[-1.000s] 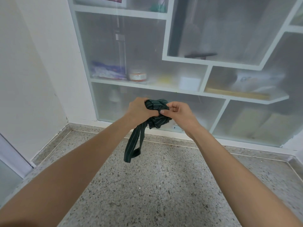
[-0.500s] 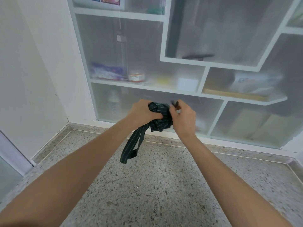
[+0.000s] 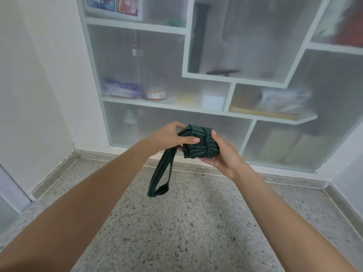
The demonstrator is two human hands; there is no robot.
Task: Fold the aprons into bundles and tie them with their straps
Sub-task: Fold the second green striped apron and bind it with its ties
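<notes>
- The person is holding a dark green striped apron (image 3: 198, 142), already folded into a tight bundle, in the air above the speckled floor (image 3: 176, 222), in front of a white cabinet (image 3: 233, 79).
- The right hand (image 3: 222, 154) is cupping the bundle from below and from the right, its fingers curling round the cloth.
- The left hand (image 3: 172, 137) is gripping the bundle's left side, thumb pressing on the front where a band of strap is crossing the bundle.
- A loop of strap (image 3: 160, 176) is hanging loose from under the left hand, reaching down and to the left.
- The step looks like the tying: the bundle seems wrapped, but the hanging strap is not yet secured.
- The next move is probably calling for the left hand to take that loop and pass or tuck it round the bundle while the right is keeping it compressed.
- Compared with half a second ago, the right hand is turning palm-up under the bundle instead of covering it from the near side, so more cloth is showing.
</notes>
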